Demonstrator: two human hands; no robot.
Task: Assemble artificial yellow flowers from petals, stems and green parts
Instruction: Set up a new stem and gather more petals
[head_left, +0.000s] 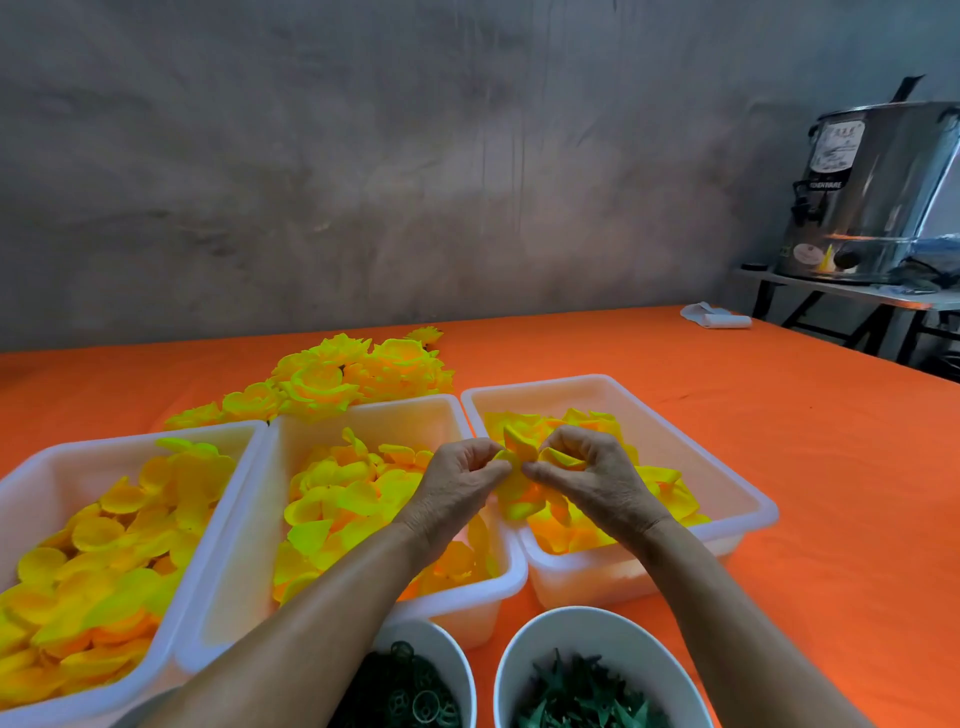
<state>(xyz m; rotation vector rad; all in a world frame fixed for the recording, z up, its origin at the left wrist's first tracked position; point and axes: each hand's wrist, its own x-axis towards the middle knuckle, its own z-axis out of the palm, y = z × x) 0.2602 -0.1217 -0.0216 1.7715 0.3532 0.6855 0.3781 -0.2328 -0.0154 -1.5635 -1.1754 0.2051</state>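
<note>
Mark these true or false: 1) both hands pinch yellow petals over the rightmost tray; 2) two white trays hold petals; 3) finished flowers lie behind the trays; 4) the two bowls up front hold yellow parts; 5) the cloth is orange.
1) Both the left hand and the right hand pinch yellow petals over the rightmost tray. True.
2) Two white trays hold petals. False: there are three, also a middle tray and a left tray.
3) Finished flowers lie behind the trays. True.
4) The bowls hold yellow parts. False: the left bowl and the right bowl hold dark green parts.
5) The cloth is orange. True.
</note>
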